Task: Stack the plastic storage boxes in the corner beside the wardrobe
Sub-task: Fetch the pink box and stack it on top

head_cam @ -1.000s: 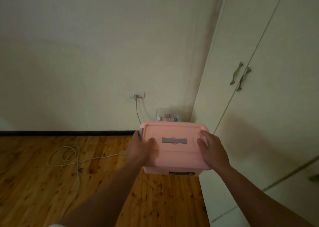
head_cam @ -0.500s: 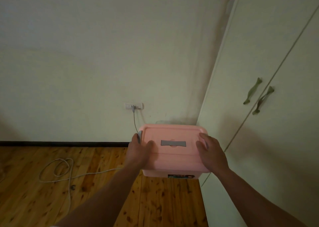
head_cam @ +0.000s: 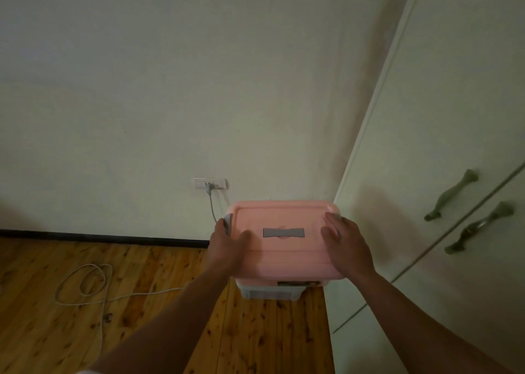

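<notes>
Head view: both hands carry the pink box [head_cam: 284,257] in the corner, just beside the wardrobe [head_cam: 426,146]. Left hand [head_cam: 227,245] grips the box's left edge, thumb on the lid, fingers going down by the grey latch [head_cam: 228,223]. Right hand [head_cam: 348,245] grips the right edge, fingers spread over the lid rim. Both are closed on the box, nothing else held. Grey lid handle [head_cam: 283,232] sits between the hands, untouched. Change over the last second: the clear box [head_cam: 270,293] on the floor [head_cam: 142,302] showed beyond the pink box's far edge, against the wall [head_cam: 170,103]. Now it peeks out under the near edge, so the pink box has been moved forward and is right over it. Lid looks level, far edge near the wall. Cannot tell whether the pink base already touches the clear box or hangs just above — the pink body hides the contact. Judgement: placing step nearly done. What's left is seating it square, then letting go. Pink box looks wider than the clear one from here, so an off-centre set-down could rock or tip. Wall socket [head_cam: 210,183] with a plugged cable [head_cam: 211,203] is just left of the stack — the cable's loops lie on the floor well apart, no snag seen.
</notes>
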A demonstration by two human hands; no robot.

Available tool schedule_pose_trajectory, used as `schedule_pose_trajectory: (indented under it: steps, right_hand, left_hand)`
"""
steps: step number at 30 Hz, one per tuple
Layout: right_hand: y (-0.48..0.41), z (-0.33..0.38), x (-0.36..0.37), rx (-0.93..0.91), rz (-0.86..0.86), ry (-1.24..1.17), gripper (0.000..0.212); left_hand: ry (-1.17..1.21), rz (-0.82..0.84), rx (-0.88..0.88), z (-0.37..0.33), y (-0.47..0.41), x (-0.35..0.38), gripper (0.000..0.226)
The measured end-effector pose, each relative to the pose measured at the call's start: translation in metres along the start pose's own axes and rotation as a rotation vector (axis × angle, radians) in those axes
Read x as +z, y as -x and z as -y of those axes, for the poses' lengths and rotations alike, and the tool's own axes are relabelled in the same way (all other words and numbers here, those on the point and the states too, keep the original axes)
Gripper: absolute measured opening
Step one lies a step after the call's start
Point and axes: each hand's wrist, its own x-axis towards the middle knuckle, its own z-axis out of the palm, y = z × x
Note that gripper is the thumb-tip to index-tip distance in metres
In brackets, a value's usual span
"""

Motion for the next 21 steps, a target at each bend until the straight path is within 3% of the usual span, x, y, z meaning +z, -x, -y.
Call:
schedule_pose_trajectory:
  steps: [7, 12, 21]
  right_hand:
    - [-0.052, -0.006, 0.012, 0.016, 0.023, -0.024, 0.054]
    - [-0.097, -0.004, 0.026, 0.132, 0.004, -0.056, 0.058]
    - [-0.169, 0.005, 0.063, 0.277, 0.034, -0.063, 0.038]
  left_hand:
    - [-0.023, 0.018, -0.047, -0.014, -0.053, 0.021, 0.054]
    - [-0.034, 0.052, -0.042, -0.019, -0.101, 0.036, 0.056]
    - [0.016, 0.132, -0.091, -0.023, -0.194, 0.049, 0.065]
